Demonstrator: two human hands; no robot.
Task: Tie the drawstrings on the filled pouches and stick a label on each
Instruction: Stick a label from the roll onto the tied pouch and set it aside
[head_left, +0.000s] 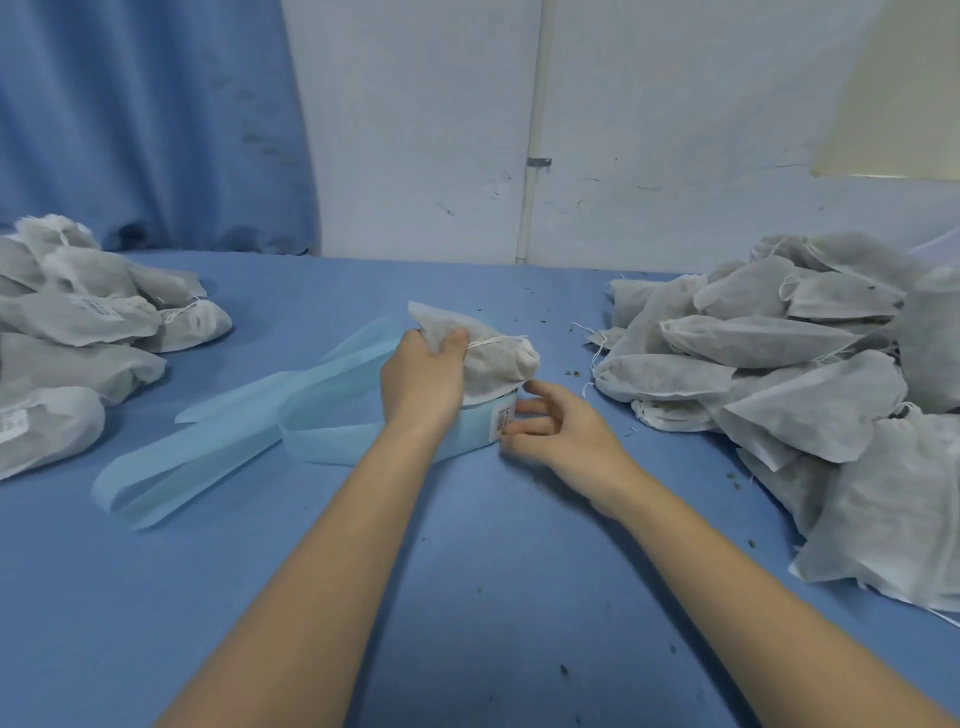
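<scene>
Centrally, a filled white pouch (493, 353) is held on top of a roll of light blue label backing (467, 431) that stands on the blue table (493, 571). Its neck is cinched by a white drawstring (493, 341), and the gathered top is gripped by the left hand (423, 382), whose thumb and fingers are curled around the fabric. A white printed label (505, 418) is seen at the roll's right edge, where it is pinched between the thumb and fingertips of the right hand (558, 431); the other fingers are loosely spread. Long loops of the blue backing strip (208, 452) are trailed away to the left across the table. A heap of pouches without visible labels (779, 374) is piled to the right, with loose strings hanging out. A smaller heap of labelled pouches (78, 332) is stacked at the left. Dark crumbs (571, 373) are scattered over the cloth. A blue curtain (156, 119) and a white wall (649, 130) are seen behind.
</scene>
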